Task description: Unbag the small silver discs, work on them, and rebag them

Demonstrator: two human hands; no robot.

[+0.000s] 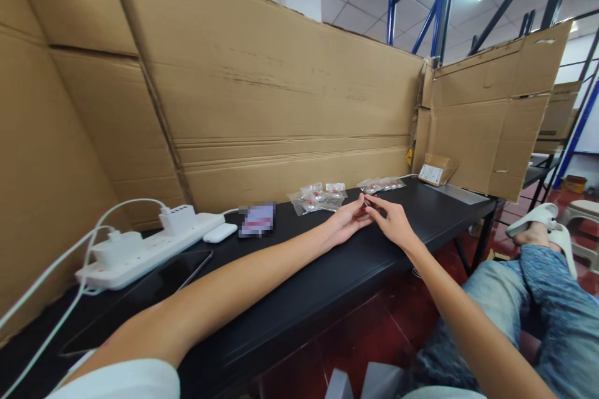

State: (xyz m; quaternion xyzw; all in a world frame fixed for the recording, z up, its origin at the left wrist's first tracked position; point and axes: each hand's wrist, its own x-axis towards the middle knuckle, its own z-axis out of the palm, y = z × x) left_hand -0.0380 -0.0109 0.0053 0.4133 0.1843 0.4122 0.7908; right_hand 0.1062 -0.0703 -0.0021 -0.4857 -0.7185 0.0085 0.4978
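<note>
My left hand (347, 222) and my right hand (392, 219) meet over the black table. Between their fingertips is a small red piece (369, 203), largely covered by the fingers, so its kind is unclear. Both hands are closed in a pinch around it. Just beyond my left hand lies a pile of clear plastic packets (314, 199) with small red and silvery pieces inside. More clear packets (381, 184) with red pieces lie behind my right hand.
A white power strip (161, 244) with plugged-in chargers, a white case (220, 233), a phone with a lit screen (257, 219) and a dark tablet-like device (145, 296) lie left. Cardboard walls (281, 87) border the table. A brown package (436, 171) sits far right; jeans-clad legs (496, 299) show below.
</note>
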